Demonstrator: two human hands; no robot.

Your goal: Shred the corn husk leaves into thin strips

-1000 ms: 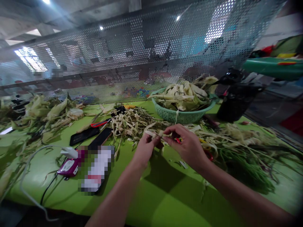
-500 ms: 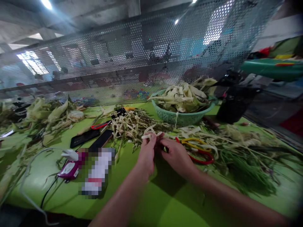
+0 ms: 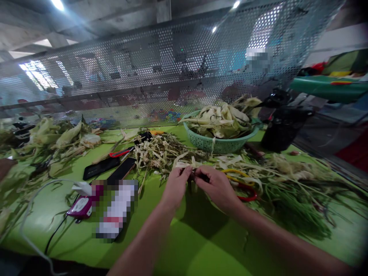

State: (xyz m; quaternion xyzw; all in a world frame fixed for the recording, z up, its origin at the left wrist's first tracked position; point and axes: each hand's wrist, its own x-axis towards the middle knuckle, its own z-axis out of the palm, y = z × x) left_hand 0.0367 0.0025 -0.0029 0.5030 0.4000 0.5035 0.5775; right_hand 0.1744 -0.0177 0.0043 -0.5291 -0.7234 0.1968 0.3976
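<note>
the left hand (image 3: 176, 186) and right hand (image 3: 215, 186) partly hide the pale strips (image 3: 180, 164) — whether the right one grips them can't be told. blocky blur masks a slab (image 3: 116, 209) toward the near edge of the surface (image 3: 86, 245), whose left edge is cut off — as is another person's hand (image 3: 5, 168) there.

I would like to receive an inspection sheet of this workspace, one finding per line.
Surface: green tabletop, strewn with plant scraps.
Job's things: pale strips; pale husks heaped in a green basket.
Clutter: red-and-black tool, dark phone, purple device.
Hands: left hand pinches the strips; right hand beside it, grip unclear.
Cables: white cable loops at left; black cable leaves the purple device.
Surroundings: perforated panel behind; black container at right; apparently another person's hand at left edge.
</note>
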